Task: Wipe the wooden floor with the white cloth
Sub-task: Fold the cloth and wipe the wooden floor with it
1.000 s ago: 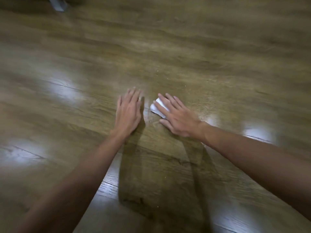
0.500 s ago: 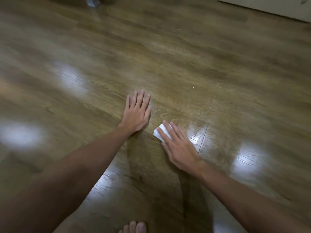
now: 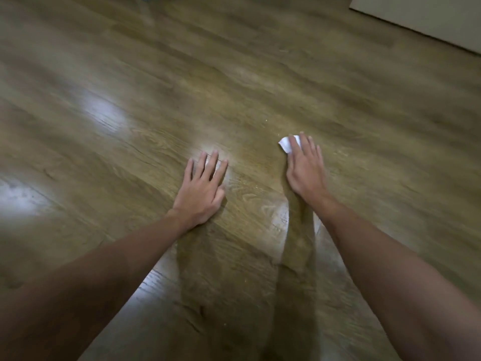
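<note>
Cloth work is going on at floor level: we are pressing the white cloth [image 3: 285, 145] against the wooden floor [image 3: 260, 82] with our right hand [image 3: 303, 168], fingers lying straight and close together on top of it, not curled round it. Only a small folded corner of the cloth is peeking out ahead of and to the left of the fingertips; the rest is sitting hidden under the fingers and palm. We are judging that the flat press is there to spread pressure over the pad so it rubs the boards instead of bunching up.

Our left hand [image 3: 201, 190] is resting palm down on the bare floor, well apart from the cloth, fingers straight and slightly spread, holding nothing. It is probably taking our weight as a prop while we are leaning forward, which frees the other arm to push.

Beyond the left fingertips a bright glare patch is lying on the boards, and more glare is showing off to the left. A few pale specks are sitting on the wood beyond the right fingertips, so that stretch is likely wanting a pass next. A pale wall edge [image 3: 421, 19] is running across the far right corner.

We are judging the wipe as mid-way; we cannot tell how much floor is already done
</note>
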